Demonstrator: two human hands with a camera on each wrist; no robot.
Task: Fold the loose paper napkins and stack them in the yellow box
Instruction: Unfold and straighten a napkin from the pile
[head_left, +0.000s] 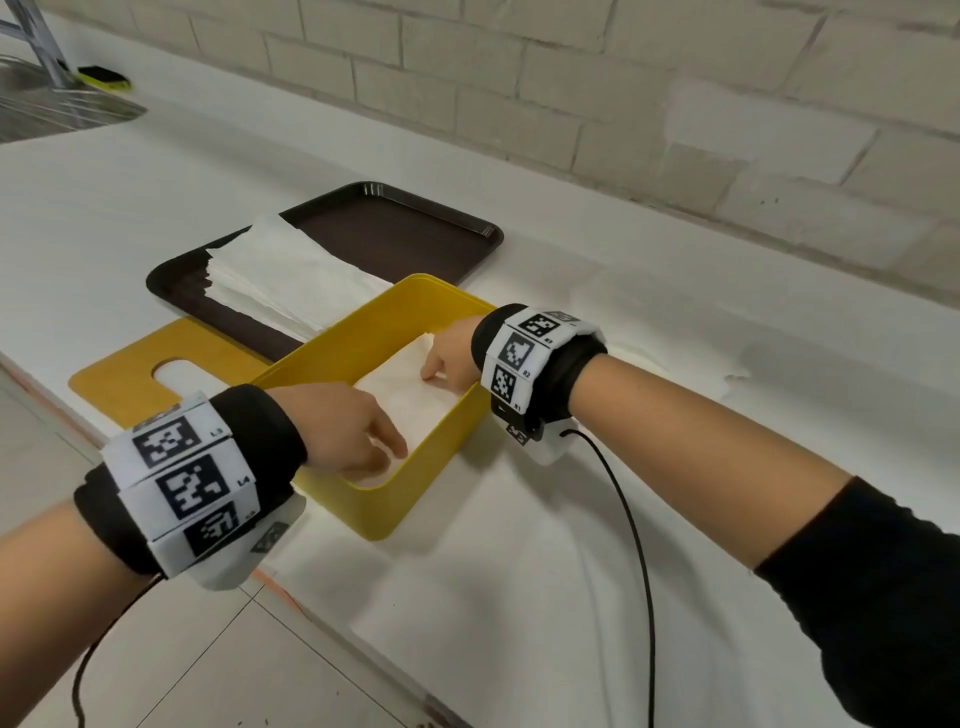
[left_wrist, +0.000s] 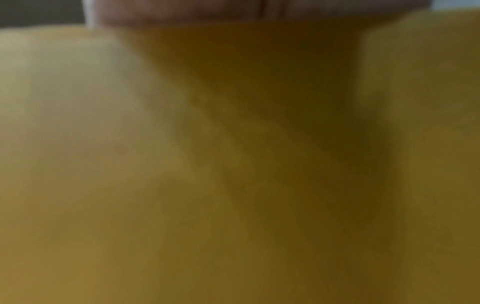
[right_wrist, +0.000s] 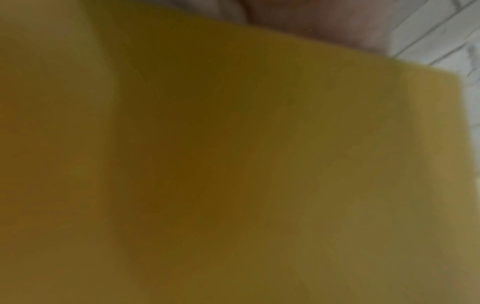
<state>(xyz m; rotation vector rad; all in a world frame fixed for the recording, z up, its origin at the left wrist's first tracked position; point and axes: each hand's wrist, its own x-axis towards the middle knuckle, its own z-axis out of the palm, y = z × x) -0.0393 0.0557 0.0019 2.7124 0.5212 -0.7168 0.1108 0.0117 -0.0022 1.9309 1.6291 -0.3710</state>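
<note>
Lower frame, our arms: both forearms reach in from the bottom corners of the head view, each wrist wrapped in a black band with white coded tags, a thin black cable trailing from each.
Our left hand: low centre-left, inside the near end of the yellow box, fingers pointing down onto the napkin; whether they pinch it or only press it, we cannot tell.
Our right hand: at centre, over the box's right wall, fingers bent down with the tips on the napkin's far part; a pinch or a plain touch, we cannot tell.
Folded napkin: white, lying flat on the box floor between our two hands.
Wrist views: both are filled with blurred yellow wall, a sliver of skin along the top edge; no fingers are readable.
Yellow lid: flat on the white counter, left of the box, with a slot cut in it.
Loose napkins: a white pile above the box, on the left half of the dark brown tray.
Upper left corner: a metal sink with a yellow-green sponge beside it.
Top of frame: a pale brick wall.
</note>
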